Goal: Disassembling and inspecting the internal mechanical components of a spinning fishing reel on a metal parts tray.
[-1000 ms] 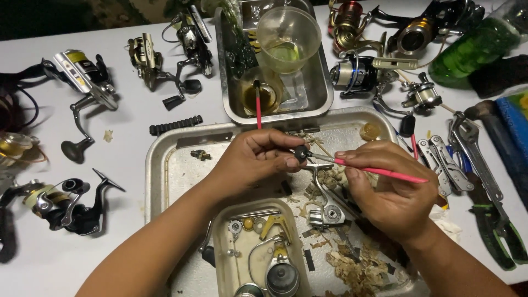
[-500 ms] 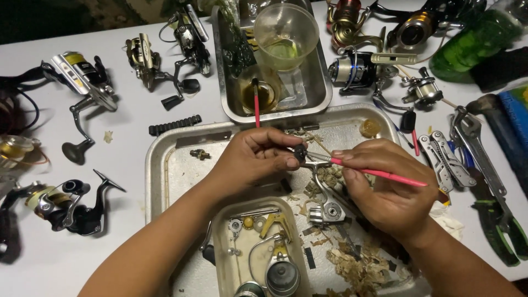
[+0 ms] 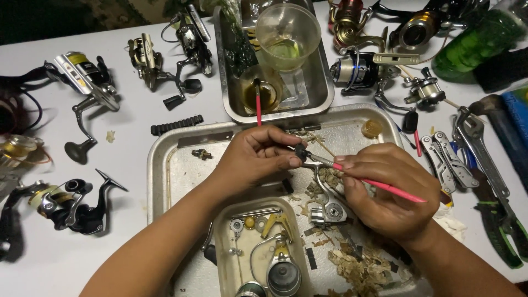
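Head view: two hands, left hand (image 3: 256,157) fingers seemingly pinching one small part (image 3: 301,152), right hand (image 3: 388,190) fingers around one pink brush (image 3: 379,184).

Brush (image 3: 379,184): thin, pink handle, lying slanted, tip on the part.
Part (image 3: 301,152): small, dark, above the metal tray.

Left hand (image 3: 256,157) pinched shut — right hand (image 3: 388,190) curled, fingertips nearly meeting.

Bright overhead light, sharp focus, soft shadows (darker top-left corner); mild glare on metal
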